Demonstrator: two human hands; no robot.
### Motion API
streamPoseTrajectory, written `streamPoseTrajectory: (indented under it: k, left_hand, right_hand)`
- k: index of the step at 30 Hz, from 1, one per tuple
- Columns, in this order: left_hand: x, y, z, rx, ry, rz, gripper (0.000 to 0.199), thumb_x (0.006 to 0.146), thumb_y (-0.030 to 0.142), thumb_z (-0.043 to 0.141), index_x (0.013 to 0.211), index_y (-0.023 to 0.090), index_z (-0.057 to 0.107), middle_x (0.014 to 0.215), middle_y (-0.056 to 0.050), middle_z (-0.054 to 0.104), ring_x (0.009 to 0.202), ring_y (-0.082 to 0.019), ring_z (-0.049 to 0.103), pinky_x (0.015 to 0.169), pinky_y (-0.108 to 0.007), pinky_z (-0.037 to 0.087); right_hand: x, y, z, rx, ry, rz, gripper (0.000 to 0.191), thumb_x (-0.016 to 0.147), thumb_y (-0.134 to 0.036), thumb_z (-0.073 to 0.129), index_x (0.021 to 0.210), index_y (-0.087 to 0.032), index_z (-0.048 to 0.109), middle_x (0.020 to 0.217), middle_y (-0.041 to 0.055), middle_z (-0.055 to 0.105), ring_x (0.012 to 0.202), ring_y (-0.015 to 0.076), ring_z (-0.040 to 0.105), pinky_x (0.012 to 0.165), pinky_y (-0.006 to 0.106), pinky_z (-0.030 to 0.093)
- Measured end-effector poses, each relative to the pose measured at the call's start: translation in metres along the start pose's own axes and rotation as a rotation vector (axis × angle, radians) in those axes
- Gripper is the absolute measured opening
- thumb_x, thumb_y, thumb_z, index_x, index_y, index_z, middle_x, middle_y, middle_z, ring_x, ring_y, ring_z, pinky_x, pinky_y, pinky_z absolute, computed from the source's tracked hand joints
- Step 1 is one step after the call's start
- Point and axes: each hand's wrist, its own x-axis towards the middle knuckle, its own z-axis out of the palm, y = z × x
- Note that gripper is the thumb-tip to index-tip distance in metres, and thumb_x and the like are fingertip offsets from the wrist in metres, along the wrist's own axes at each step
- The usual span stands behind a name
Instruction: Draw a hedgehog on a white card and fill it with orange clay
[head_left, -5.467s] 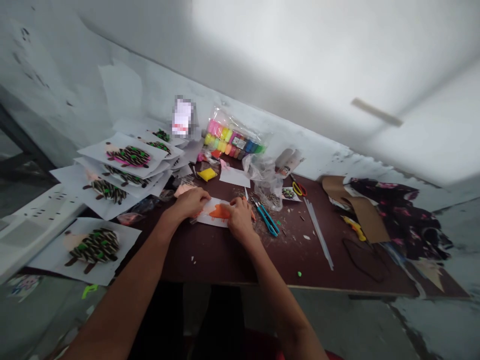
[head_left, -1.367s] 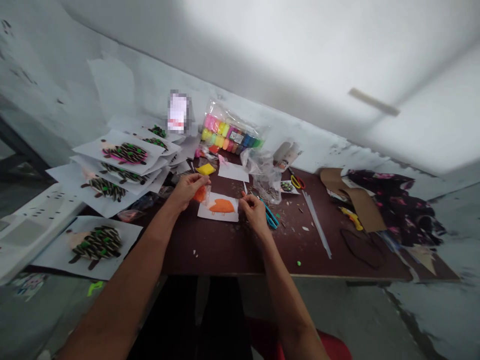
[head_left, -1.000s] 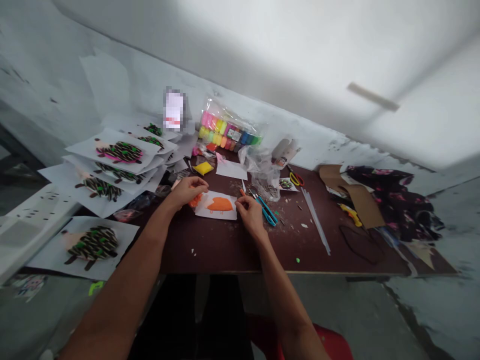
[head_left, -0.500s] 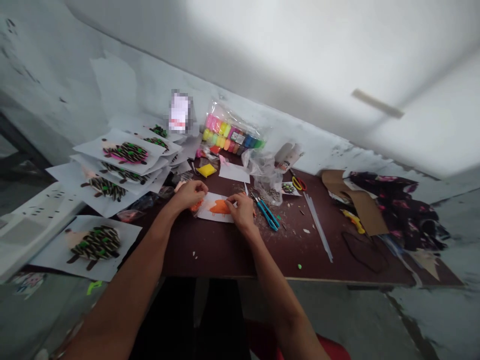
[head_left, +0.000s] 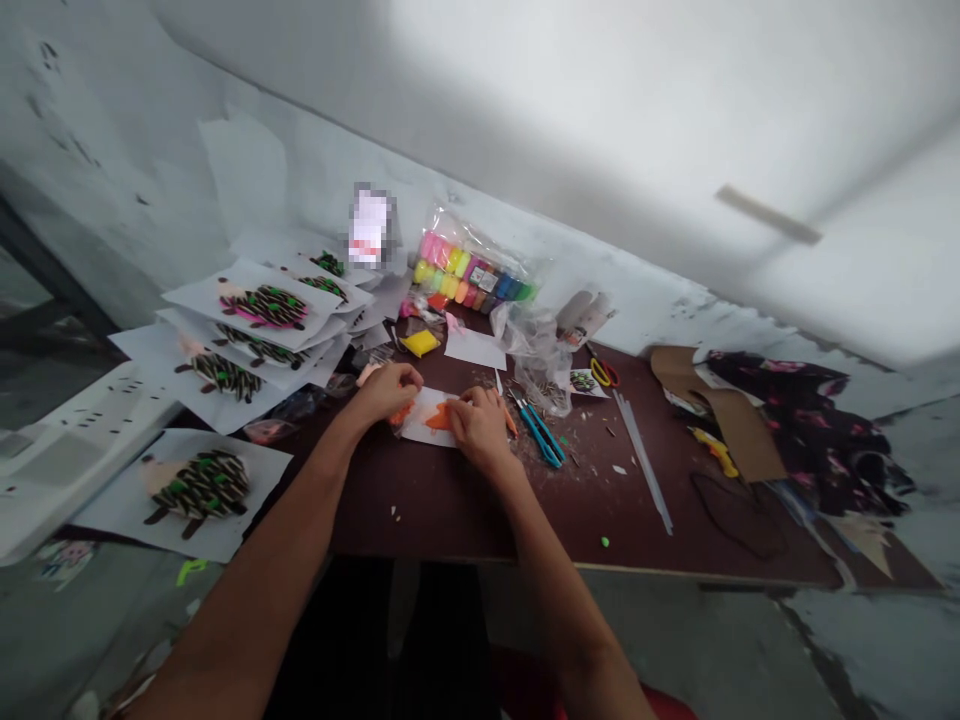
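Our left hand [head_left: 386, 392] curls closed on the edge of a white card [head_left: 424, 428], and our right hand [head_left: 480, 428] pinches the orange modelling clay [head_left: 441, 417] lying on it, atop the dark tabletop [head_left: 420, 510]. Teal-handled scissors [head_left: 541, 436] lie just beside, with a bag of coloured clay [head_left: 472, 275] farther off.

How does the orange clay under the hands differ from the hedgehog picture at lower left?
The orange clay is a flat, plain patch, while the hedgehog picture carries dark striped spines dotted with green. The clay is partly covered by the right hand, while the hedgehog picture lies uncovered. The clay's white card looks smaller than the hedgehog picture's sheet. Both are on white paper.
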Motion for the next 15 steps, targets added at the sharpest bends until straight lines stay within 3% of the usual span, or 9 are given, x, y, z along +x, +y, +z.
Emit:
streamPoseTrajectory:
  k: [3, 9, 15]
  left_hand:
    - [0.0006, -0.0022, 0.0012, -0.011, -0.003, 0.012, 0.018, 0.056, 0.017, 0.052, 0.063, 0.022, 0.067, 0.068, -0.003, 0.070, 0.065, -0.019, 0.059, 0.061, -0.028, 0.041]
    - [0.0002, -0.0030, 0.0012, -0.016, 0.011, 0.007, 0.016, 0.055, 0.018, 0.052, 0.061, 0.023, 0.067, 0.066, -0.003, 0.069, 0.063, -0.019, 0.059, 0.059, -0.028, 0.041]
    - [0.0004, -0.0028, 0.0011, -0.014, -0.006, 0.023, 0.017, 0.056, 0.017, 0.052, 0.062, 0.023, 0.067, 0.068, -0.003, 0.070, 0.065, -0.019, 0.059, 0.061, -0.028, 0.041]
  right_hand:
    - [-0.0043, 0.0020, -0.0018, -0.010, -0.018, 0.013, 0.037, 0.091, -0.016, 0.053, 0.120, -0.032, 0.070, 0.109, 0.0073, 0.060, 0.103, 0.0240, 0.048, 0.100, 0.042, 0.029]
    - [-0.0028, -0.0022, 0.0000, -0.025, -0.086, -0.014, 0.043, 0.090, -0.013, 0.052, 0.121, -0.036, 0.070, 0.111, 0.0074, 0.059, 0.102, 0.0242, 0.048, 0.098, 0.041, 0.031]
    - [-0.0029, -0.0003, -0.0012, 0.026, -0.036, 0.092, 0.047, 0.087, -0.008, 0.053, 0.123, -0.034, 0.069, 0.111, 0.0073, 0.058, 0.105, 0.0239, 0.047, 0.098, 0.039, 0.031]
